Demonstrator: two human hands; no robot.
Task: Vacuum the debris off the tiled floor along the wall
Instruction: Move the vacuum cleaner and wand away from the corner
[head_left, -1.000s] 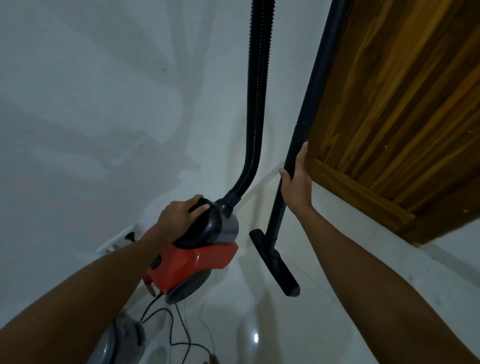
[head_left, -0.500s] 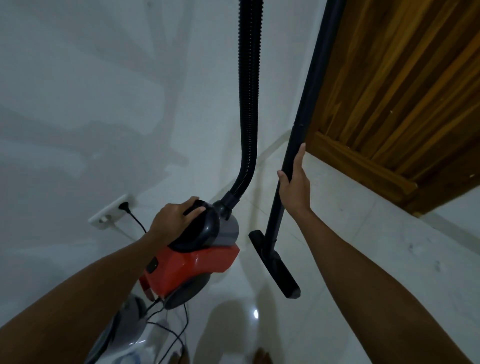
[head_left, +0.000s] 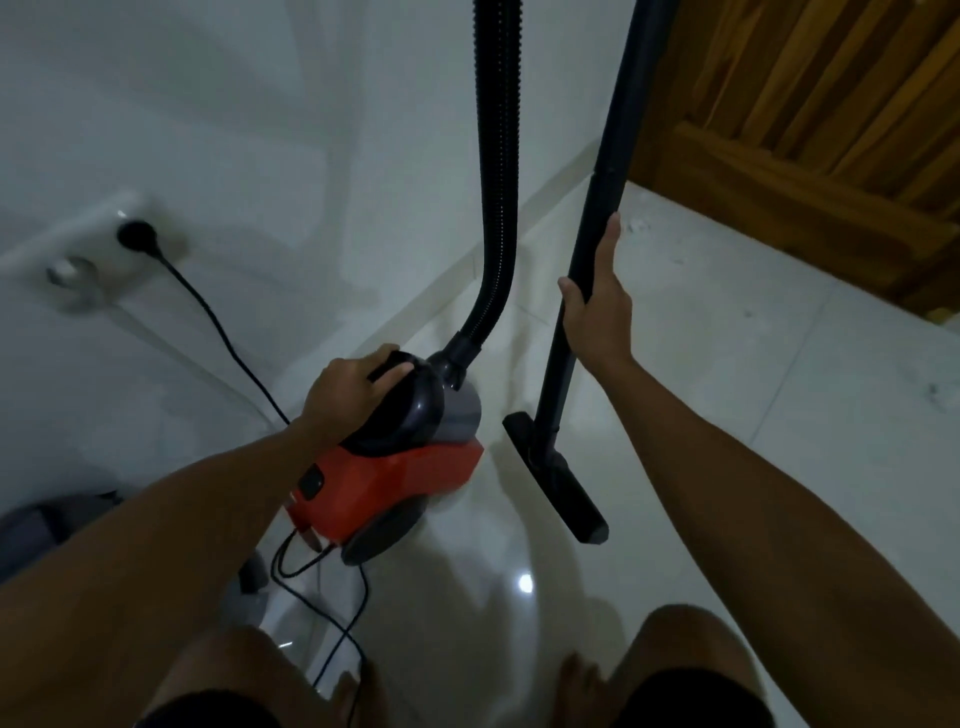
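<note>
A red and black canister vacuum (head_left: 400, 478) sits on the white tiled floor (head_left: 727, 395) near the wall. My left hand (head_left: 350, 389) grips its black top handle. A ribbed black hose (head_left: 496, 171) rises from the canister out of the top of the view. My right hand (head_left: 597, 306) holds the black wand (head_left: 605, 208) upright, thumb on one side and fingers along the other. The flat black floor nozzle (head_left: 553, 483) rests on the tiles beside the canister. Pale debris specks (head_left: 639, 226) lie on the floor by the wooden door.
A wooden door (head_left: 826, 104) stands at the upper right. A white wall socket (head_left: 98, 244) holds the black plug, and its cord (head_left: 228, 332) runs down behind my left arm and loops on the floor. A grey object (head_left: 36, 525) sits at the left edge. My legs and feet show below.
The view has tilted down and pulled back: my legs and feet are now in sight, and the socket shows in full. Both hands keep their holds on the handle and the wand.
</note>
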